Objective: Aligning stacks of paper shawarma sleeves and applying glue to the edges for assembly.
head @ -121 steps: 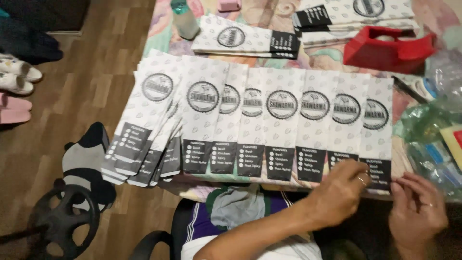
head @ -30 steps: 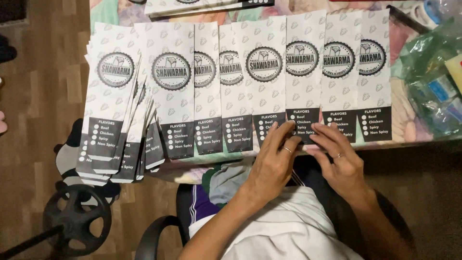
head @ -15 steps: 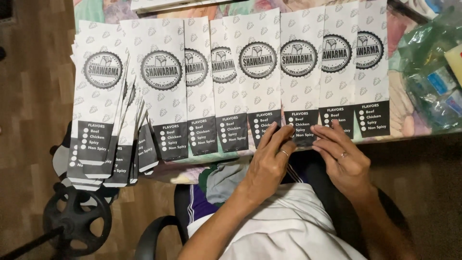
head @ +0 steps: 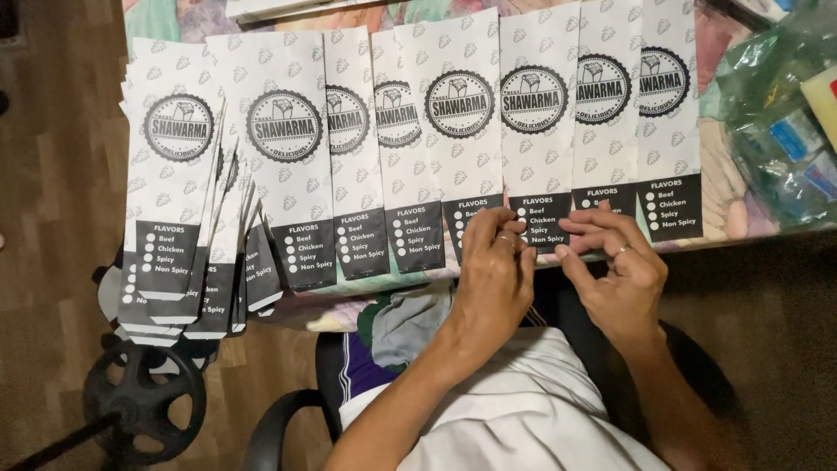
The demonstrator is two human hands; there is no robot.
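Observation:
A row of overlapping white paper bags (head: 459,131), each with a round black emblem and a black band at the bottom, lies along the table edge. My left hand (head: 493,279) curls its fingers over the black bottom band of one bag near the middle. My right hand (head: 615,270) is just beside it, fingers on the bottom band of the neighbouring bag (head: 602,131) and thumb at its lower edge. The fingertips of both hands almost meet. What is under the fingers is hidden.
A fanned stack of the same bags (head: 179,218) overhangs the table's left end. A clear plastic bag of packets (head: 785,131) sits at the right. Below are a wooden floor, a black wheeled chair base (head: 144,401), a chair armrest (head: 279,423) and bunched cloth (head: 405,318).
Four seconds ago my hands were apart at the right end of the row. They have since come together near the middle bags, and the view has closed in on the table edge.

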